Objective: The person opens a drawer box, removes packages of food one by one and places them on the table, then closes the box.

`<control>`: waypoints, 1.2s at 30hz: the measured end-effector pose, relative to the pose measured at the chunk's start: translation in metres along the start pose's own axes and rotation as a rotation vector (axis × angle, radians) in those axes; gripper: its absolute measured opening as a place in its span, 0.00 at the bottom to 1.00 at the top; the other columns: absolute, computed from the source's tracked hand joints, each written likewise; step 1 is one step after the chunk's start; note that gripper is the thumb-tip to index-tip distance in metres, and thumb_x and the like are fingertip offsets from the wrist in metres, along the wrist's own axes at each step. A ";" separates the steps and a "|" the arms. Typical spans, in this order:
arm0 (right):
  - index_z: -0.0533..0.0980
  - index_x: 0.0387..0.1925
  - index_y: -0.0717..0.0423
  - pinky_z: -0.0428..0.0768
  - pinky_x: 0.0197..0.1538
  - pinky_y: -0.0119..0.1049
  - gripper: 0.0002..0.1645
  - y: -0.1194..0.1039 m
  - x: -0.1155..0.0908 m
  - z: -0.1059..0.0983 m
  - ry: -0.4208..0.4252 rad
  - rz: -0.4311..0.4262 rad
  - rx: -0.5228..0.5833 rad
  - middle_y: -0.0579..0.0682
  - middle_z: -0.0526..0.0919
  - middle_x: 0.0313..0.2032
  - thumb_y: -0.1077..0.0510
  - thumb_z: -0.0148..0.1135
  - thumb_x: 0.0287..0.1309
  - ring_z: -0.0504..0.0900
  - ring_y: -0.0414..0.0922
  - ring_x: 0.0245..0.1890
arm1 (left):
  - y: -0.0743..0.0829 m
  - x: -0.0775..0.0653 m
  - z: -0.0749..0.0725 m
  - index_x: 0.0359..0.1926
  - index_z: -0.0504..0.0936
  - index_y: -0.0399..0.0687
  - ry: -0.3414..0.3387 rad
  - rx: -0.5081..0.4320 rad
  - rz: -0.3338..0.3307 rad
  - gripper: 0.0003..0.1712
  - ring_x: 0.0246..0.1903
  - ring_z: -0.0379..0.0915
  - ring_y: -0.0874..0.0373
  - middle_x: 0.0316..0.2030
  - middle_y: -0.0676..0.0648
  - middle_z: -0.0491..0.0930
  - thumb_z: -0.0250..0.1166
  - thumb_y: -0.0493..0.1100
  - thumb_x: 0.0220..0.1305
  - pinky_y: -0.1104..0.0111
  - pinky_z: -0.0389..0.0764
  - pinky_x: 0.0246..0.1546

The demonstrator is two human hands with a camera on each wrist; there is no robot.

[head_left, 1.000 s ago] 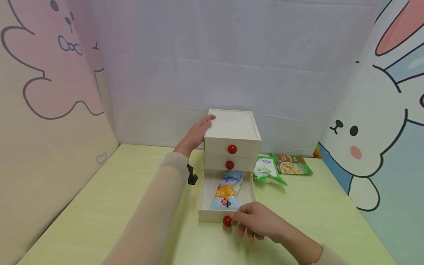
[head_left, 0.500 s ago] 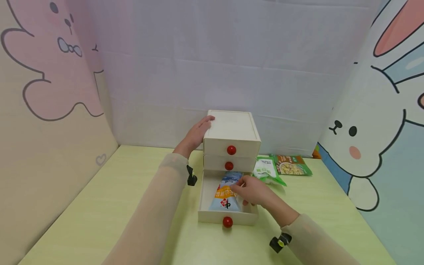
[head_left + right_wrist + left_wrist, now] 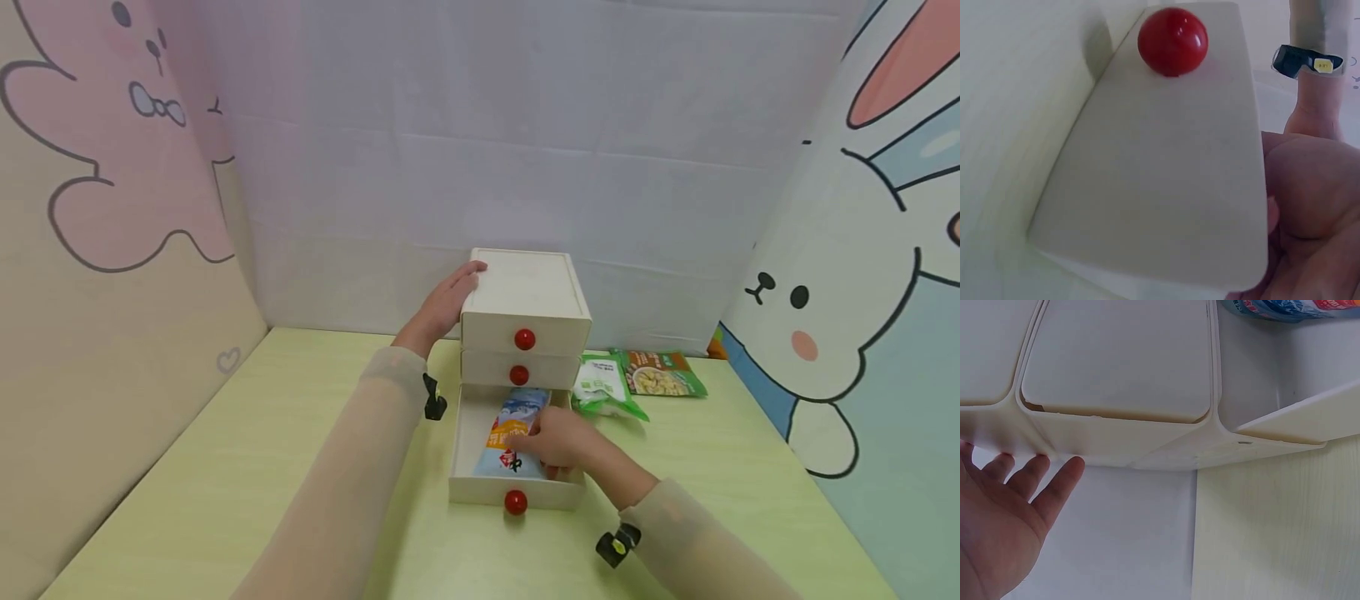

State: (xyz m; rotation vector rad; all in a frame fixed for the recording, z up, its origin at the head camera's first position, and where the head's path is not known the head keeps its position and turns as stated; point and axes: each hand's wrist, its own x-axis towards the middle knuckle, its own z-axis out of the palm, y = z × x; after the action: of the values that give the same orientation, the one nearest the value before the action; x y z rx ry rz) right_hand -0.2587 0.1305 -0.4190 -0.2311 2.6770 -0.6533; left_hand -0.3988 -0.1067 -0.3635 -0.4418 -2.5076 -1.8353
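A white drawer cabinet [image 3: 528,283] with red round knobs stands near the back wall. Its bottom drawer [image 3: 467,433] is pulled out, and a blue and orange salt bag [image 3: 498,458] lies inside. My left hand [image 3: 446,300] rests against the cabinet's upper left side, fingers extended; the left wrist view shows its fingertips [image 3: 1069,472] touching the side wall. Inside the drawer, my right hand [image 3: 562,437] pinches the bag's right edge, thumb on top and fingers curled beside it. The drawer front partly hides this hand [image 3: 1313,194] in the right wrist view.
Right of the cabinet lie a green and white packet [image 3: 606,387] and a brown and green food packet [image 3: 660,373]. The pale yellow-green table [image 3: 300,450] meets a light cloth backdrop [image 3: 360,208] at the back. Cartoon-printed panels stand at both sides.
My right hand has gone from the bottom drawer's knob up over the drawer front, then down onto the salt bag. The left hand stays on the cabinet.
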 end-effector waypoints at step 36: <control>0.78 0.28 0.54 0.70 0.28 0.29 0.18 0.014 -0.001 -0.010 0.031 -0.159 0.428 0.45 0.82 0.28 0.51 0.66 0.75 0.75 0.40 0.25 | -0.002 0.000 0.000 0.83 0.67 0.67 0.001 0.005 0.005 0.30 0.81 0.62 0.42 0.85 0.48 0.61 0.42 0.61 0.88 0.41 0.70 0.78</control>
State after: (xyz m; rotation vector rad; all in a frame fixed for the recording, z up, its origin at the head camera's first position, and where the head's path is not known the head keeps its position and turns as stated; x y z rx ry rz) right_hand -0.2624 0.1473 -0.4174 -0.3181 2.4866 -1.2628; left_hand -0.3996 -0.1071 -0.3650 -0.4470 -2.5073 -1.8272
